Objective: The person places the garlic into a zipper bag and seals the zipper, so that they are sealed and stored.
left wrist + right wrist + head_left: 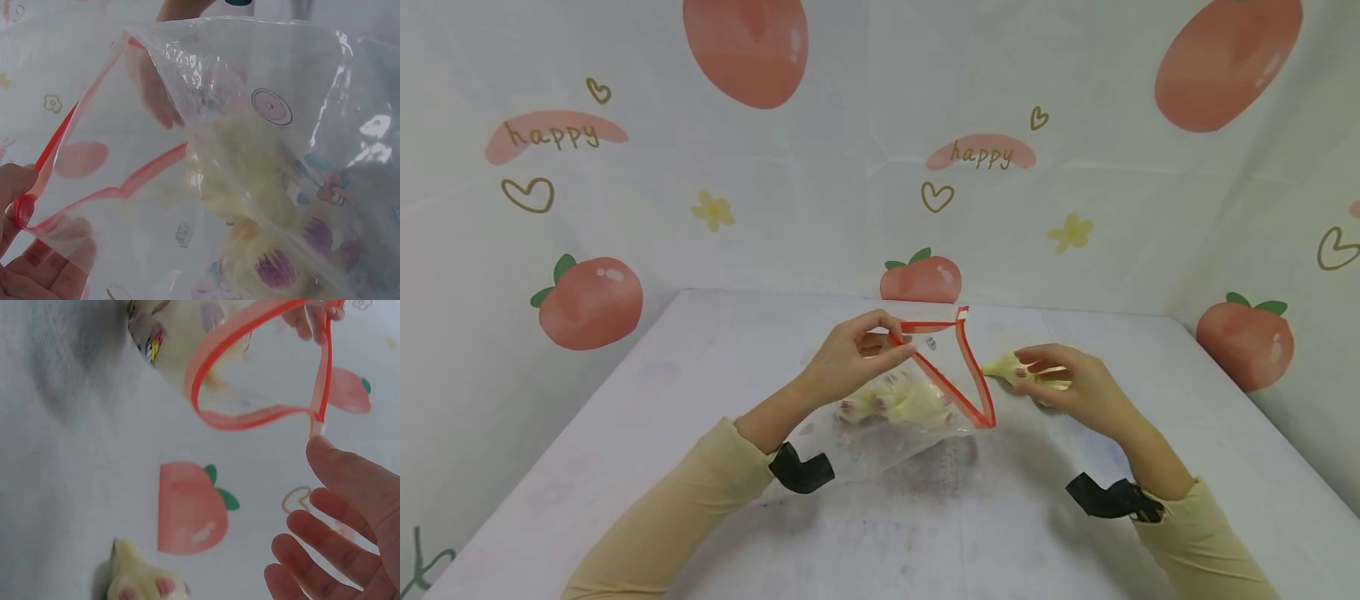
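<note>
A clear zip bag (880, 454) with a red-orange zip strip stands with its mouth spread, facing right. My left hand (850, 354) pinches the near-left part of that strip between thumb and fingers. Inside the bag sit several pale yellow garlic bulbs (244, 169) with purple patches, blurred by the plastic. To the right of the bag, another garlic bulb (147, 581) lies on the table. My right hand (1071, 379) hovers over this bulb, partly hiding it in the head view. In the right wrist view its fingers (337, 550) are spread and apart from the bulb.
A white printed cloth covers the table (625, 467). Behind it rises a white curtain (850, 183) printed with peaches, hearts and flowers. Black bands (801, 468) wrap both wrists below beige sleeves (677, 508).
</note>
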The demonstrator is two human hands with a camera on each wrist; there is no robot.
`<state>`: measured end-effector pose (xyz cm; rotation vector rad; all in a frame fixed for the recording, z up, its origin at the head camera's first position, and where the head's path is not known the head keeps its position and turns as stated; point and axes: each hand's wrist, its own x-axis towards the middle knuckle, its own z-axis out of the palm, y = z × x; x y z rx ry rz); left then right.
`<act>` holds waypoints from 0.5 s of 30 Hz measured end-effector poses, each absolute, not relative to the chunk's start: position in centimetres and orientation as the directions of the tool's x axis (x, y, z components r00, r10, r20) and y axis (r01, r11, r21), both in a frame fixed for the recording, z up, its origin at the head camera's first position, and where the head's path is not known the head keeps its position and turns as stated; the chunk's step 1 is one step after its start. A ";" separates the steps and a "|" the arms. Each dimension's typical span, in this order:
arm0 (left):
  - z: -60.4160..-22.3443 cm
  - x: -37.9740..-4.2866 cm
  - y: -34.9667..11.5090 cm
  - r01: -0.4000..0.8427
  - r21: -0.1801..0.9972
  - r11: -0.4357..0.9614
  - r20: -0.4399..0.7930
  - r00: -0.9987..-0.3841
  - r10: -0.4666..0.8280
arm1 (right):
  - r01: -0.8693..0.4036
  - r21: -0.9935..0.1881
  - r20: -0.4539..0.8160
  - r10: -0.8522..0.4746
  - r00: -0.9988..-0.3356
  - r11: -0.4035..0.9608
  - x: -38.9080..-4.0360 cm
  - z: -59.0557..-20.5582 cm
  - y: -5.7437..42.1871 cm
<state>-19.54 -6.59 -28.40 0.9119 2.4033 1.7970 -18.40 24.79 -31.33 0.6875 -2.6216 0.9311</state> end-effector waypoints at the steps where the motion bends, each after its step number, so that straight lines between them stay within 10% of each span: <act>1: -28.4 -19.6 -6.6 0.445 0.879 0.171 0.332 -0.829 0.450 | -0.510 -0.523 0.400 -0.333 -0.854 0.683 -18.4 -31.4 25.0; 15: -28.5 -19.9 -7.1 0.471 0.871 0.139 0.369 -0.815 0.448 | -0.401 -0.520 0.368 -0.225 -0.902 0.754 -18.8 -32.0 27.9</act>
